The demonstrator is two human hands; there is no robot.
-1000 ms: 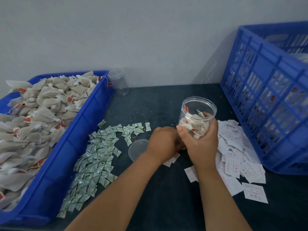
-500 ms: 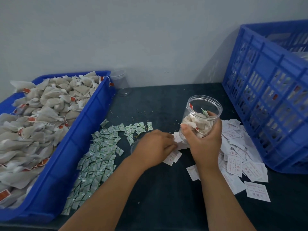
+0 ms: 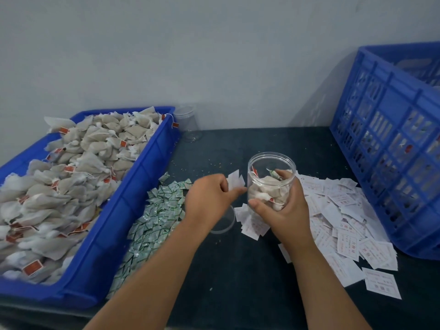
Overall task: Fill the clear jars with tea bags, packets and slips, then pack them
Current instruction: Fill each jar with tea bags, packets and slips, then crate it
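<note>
1. The right hand point(image 3: 283, 208) grips the clear jar point(image 3: 259, 167) low on its wall, fingers and thumb curled round it. The jar stands near table centre, mouth up, apparently so that the opening stays free for loading.
2. The left hand point(image 3: 209, 198) pinches a thin white paper slip point(image 3: 234, 181) between thumb and fingertips, just beside the jar's rim and not yet inside. The step in hand is judged to be adding the slip.
3. The rigid, transparent, cylindrical jar is roughly half filled with soft, crumpled tea bags point(image 3: 264, 190). A glossy green packet point(image 3: 273, 173) lies on top.
4. Supplies flank the work area within reach: loose tea bags point(image 3: 83, 163) in a blue plastic tray point(image 3: 133, 210) at left, foil-like packets point(image 3: 157, 217) heaped beside it, and flat printed slips point(image 3: 340, 215) scattered at right.
5. A clear round lid point(image 3: 223, 222) lies on the dark table point(image 3: 238, 282) under the left wrist. A spare jar point(image 3: 188, 125) stands by the wall, and a latticed blue crate point(image 3: 385, 139) probably receives packed jars.
</note>
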